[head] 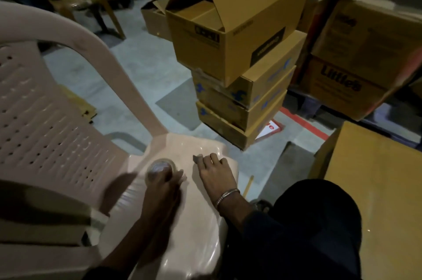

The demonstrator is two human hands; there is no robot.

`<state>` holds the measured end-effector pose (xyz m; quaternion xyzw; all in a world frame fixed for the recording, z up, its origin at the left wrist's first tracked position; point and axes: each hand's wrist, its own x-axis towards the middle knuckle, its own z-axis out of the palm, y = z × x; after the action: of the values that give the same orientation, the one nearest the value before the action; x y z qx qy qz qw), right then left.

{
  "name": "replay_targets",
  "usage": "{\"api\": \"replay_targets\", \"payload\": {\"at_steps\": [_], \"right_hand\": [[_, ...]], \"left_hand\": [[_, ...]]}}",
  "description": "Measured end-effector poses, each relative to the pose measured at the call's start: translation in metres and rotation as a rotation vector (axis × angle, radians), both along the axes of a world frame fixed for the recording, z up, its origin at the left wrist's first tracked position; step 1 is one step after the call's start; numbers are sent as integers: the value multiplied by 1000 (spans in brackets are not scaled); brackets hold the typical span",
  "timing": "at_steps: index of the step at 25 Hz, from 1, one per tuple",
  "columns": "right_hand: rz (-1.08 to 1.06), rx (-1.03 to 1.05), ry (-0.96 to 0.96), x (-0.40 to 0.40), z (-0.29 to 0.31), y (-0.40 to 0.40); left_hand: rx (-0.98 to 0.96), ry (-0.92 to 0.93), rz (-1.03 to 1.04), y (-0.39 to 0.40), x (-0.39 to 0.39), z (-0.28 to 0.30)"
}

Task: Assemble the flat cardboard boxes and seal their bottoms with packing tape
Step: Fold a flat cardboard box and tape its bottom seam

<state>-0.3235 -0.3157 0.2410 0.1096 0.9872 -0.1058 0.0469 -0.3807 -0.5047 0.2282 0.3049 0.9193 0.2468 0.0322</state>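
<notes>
Grey concrete floor (141, 69) spreads across a dim storeroom crowded with cartons. On the seat of a beige plastic chair (57, 120) sits a clear roll of packing tape (159, 166). The left hand (163, 185) lies over the near edge of the roll, fingers curled about it, though motion blur hides how firmly they hold. Just to the right of that grip, apart from the roll, the right hand (217, 171) rests flat on the seat with fingers straight and spread, holding nothing; a small dark object (197, 158) sits at its fingertips, too blurred to name. A metal bracelet (227, 196) circles the right wrist.

Beyond the hands, up and to the right, an open cardboard box (230, 35) with raised flaps tops a stack of closed boxes (239, 106) with blue markings. Further right stand printed cartons (356, 69), one lettered "Little's". Right of the resting hand, past the person's dark-trousered knee (315, 218), a plain cardboard box (376, 188) shows its flat top. A red line (303, 125) runs on the floor between the stack and that box.
</notes>
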Motion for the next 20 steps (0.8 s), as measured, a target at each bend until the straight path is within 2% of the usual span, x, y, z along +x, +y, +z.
{"api": "replay_targets", "payload": {"at_steps": [2, 4, 7, 9, 12, 16, 20], "right_hand": [[48, 161, 85, 0, -7, 1], [52, 187, 70, 0, -3, 0], [8, 113, 14, 4, 7, -3], [-15, 34, 33, 6, 15, 1], [-140, -49, 119, 16, 37, 24], [-332, -132, 235, 41, 98, 83], [-594, -79, 298, 96, 156, 175]], "left_hand": [[-37, 5, 102, 8, 11, -7], [-77, 72, 20, 13, 11, -11], [-144, 79, -101, 11, 3, -7], [-207, 59, -36, 13, 1, 2], [-259, 166, 31, 34, 11, 25], [-93, 225, -2, 106, 28, 66], [77, 264, -189, 226, 62, 117]]}}
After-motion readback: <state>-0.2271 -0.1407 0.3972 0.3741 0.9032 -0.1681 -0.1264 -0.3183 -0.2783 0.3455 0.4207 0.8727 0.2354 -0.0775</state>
